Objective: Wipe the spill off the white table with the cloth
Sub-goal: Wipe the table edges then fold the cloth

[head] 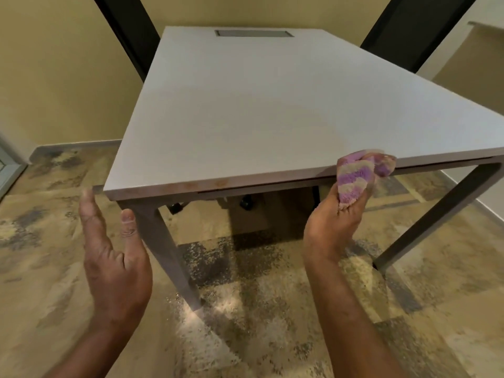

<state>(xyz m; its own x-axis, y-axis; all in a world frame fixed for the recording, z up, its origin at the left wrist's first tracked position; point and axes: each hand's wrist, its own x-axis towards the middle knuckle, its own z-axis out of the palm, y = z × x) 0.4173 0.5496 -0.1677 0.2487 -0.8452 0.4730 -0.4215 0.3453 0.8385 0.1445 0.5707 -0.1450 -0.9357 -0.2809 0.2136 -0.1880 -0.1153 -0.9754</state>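
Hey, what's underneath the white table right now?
Under the white table: its grey legs, mottled floor, and two small dark objects, possibly chair wheels. Its top hides everything farther back.

Office-like room, plain white bench [272, 110] with a grey cable hatch [254, 33], yellow walls [54, 64], patterned carpet [245, 309]

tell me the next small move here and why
Probably slide the right hand, which grips the cloth at the white table's near edge, leftward along that edge: faint reddish smears show there, left of the cloth, not yet reached.
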